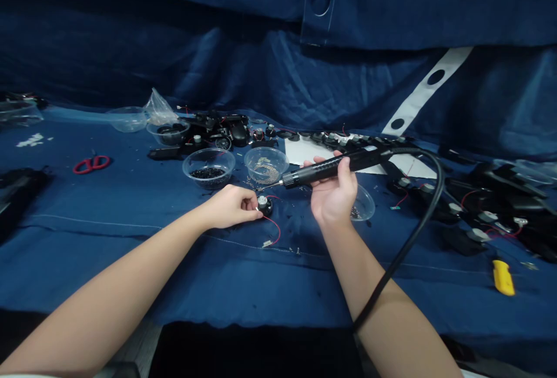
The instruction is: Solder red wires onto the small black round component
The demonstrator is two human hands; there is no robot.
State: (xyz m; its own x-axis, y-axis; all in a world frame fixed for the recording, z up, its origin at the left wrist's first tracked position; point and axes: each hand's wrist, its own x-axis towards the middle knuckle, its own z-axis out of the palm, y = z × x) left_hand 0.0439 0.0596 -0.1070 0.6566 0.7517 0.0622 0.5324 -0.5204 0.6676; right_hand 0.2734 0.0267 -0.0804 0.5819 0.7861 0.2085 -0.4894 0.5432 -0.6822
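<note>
My left hand is closed, thumb and fingers pinching the side of a small round motor part with a silver top and black base on the blue cloth. From that part a red wire curls to a white connector. Across the fingers of my right hand lies a black electric screwdriver, gripped with the thumb on top. Its thin bit points left, just above the motor part and near loose screws. A thick black cable leaves its rear and passes over my right forearm.
Clear tubs of black screws and silver screws stand behind my hands, and a third tub sits beside my right wrist. Red scissors lie left, a yellow handle right. Black parts crowd the right side and back.
</note>
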